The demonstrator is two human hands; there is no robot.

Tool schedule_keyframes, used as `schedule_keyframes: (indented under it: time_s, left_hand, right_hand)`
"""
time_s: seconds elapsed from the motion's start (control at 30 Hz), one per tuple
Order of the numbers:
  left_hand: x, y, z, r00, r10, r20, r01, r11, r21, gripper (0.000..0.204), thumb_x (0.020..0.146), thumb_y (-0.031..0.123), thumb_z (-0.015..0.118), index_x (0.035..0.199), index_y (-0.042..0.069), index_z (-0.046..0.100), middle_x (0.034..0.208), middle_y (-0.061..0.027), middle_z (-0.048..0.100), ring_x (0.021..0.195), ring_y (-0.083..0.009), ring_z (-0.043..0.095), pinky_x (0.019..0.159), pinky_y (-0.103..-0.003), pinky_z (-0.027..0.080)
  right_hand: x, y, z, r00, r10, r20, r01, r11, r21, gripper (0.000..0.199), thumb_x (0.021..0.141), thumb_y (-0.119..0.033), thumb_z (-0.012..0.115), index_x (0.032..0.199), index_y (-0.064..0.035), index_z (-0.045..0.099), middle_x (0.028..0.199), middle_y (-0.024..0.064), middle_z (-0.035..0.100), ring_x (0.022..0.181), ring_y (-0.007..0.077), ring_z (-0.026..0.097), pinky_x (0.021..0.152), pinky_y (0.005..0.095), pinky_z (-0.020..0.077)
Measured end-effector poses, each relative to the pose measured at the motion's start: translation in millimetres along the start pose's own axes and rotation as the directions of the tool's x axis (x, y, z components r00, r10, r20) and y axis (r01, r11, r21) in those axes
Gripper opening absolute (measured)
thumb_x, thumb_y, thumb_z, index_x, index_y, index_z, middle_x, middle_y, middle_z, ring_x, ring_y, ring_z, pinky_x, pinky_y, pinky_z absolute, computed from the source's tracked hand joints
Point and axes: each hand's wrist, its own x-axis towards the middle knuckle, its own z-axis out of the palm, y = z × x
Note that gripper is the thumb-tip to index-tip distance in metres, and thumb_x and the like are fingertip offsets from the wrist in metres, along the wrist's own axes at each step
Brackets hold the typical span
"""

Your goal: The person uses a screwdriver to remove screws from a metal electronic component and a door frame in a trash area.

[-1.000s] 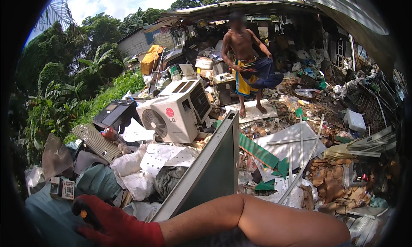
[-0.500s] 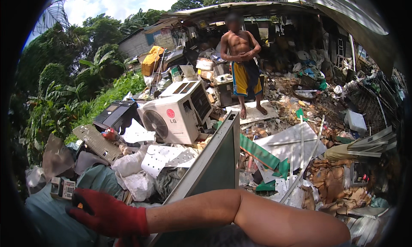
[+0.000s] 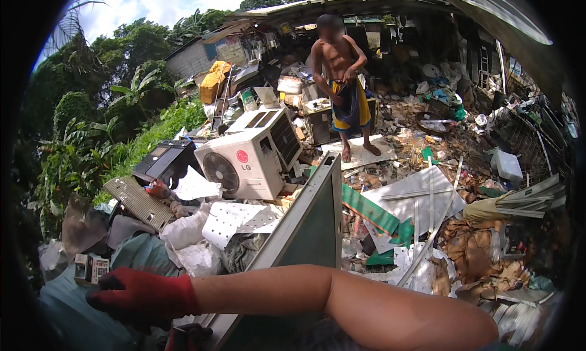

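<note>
My right forearm crosses the lower view from the right, and its hand, in a red glove with dark fingers (image 3: 137, 295), is at the left above a bluish-green sheet (image 3: 73, 311). Its fingers are curled together; what they hold, if anything, is hidden. Just beyond the fingertips sits a small beige device with keys (image 3: 91, 269). A tall panel with a grey metal frame and dark green face (image 3: 308, 235) stands tilted in front of me. At the lower edge my left hand (image 3: 190, 337), dark-gloved and mostly cut off, has its fingers bent at the frame's edge.
A white air conditioner outdoor unit (image 3: 244, 168) lies among heaped scrap. Perforated white sheets (image 3: 229, 226), plastic bags (image 3: 198, 259), a green strip (image 3: 369, 211) and long thin rods (image 3: 436, 229) surround the panel. A shirtless person (image 3: 339, 64) stands on a white board beyond.
My right hand has shifted slightly left, its thumb and fingers closer together. More of my left hand shows at the frame. The other person has leaned and lowered their hands to their shorts.
</note>
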Motion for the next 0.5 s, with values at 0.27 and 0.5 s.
schedule_keyframes:
  time_s: [0.27,0.5]
  left_hand:
    - [-1.6,-7.6,1.6,0.996,0.081,-0.040,-0.079,0.996,0.044,0.020,0.098,0.013,0.058,0.106,-0.001,0.070,0.100,-0.0186,0.073,0.094,-0.0257,0.070,0.082,-0.037,0.053]
    - [-6.8,-8.7,0.8,0.979,-0.197,0.058,0.205,0.951,-0.229,0.023,0.098,0.010,0.060,0.117,-0.001,0.067,0.105,-0.0123,0.072,0.097,-0.0212,0.068,0.081,-0.037,0.055]
  right_hand:
    - [-12.4,23.1,32.6,0.930,-0.237,-0.282,0.128,0.926,-0.354,0.036,0.096,-0.035,0.065,0.089,-0.0005,0.058,0.088,0.0119,0.064,0.084,0.0198,0.064,0.071,0.0370,0.0499]
    - [40.8,60.7,-12.1,0.935,0.116,0.335,-0.145,0.988,0.062,0.043,0.099,-0.042,0.058,0.099,0.0009,0.059,0.086,0.0132,0.064,0.078,0.0271,0.062,0.072,0.0377,0.0500]
